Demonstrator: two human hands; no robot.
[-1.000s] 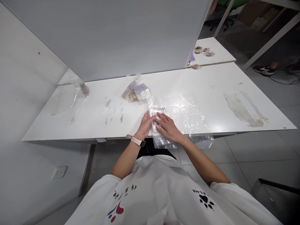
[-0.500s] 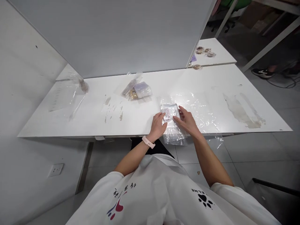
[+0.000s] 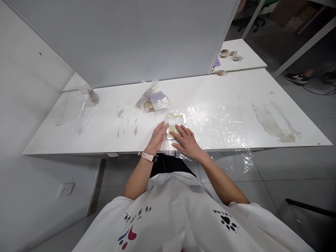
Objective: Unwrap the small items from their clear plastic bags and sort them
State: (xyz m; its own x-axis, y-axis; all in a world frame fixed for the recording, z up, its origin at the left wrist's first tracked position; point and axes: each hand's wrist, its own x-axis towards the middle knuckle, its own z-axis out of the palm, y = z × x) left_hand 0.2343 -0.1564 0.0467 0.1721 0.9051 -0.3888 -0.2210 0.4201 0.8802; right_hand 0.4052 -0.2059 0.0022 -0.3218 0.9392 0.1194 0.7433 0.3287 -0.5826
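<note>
A flat green packet [image 3: 176, 116] with silvery edges and a white printed label lies near the front edge of the white table, in front of me. At its left edge, my left hand [image 3: 156, 137] grips it with the thumb on top; the other fingers are partly hidden. My right hand [image 3: 187, 142] rests across its lower right part, fingers spread flat and nothing held in them. Beneath the packet and out to the right spreads a clear plastic sheet or bag [image 3: 217, 129], partly hanging over the table's edge.
Behind the packet lie bagged items, among them a purple-and-clear pouch [image 3: 159, 100]. A plastic bag with a brown lump [image 3: 93, 96] sits at the left. Several small wrapped pieces [image 3: 237, 58] are at the back right. A grey partition [image 3: 147, 42] stands along the table's back.
The packet has shifted left and now shows its green, labelled face instead of a silvery, clear one. Both hands moved left with it, and my right hand now lies flat on it.
</note>
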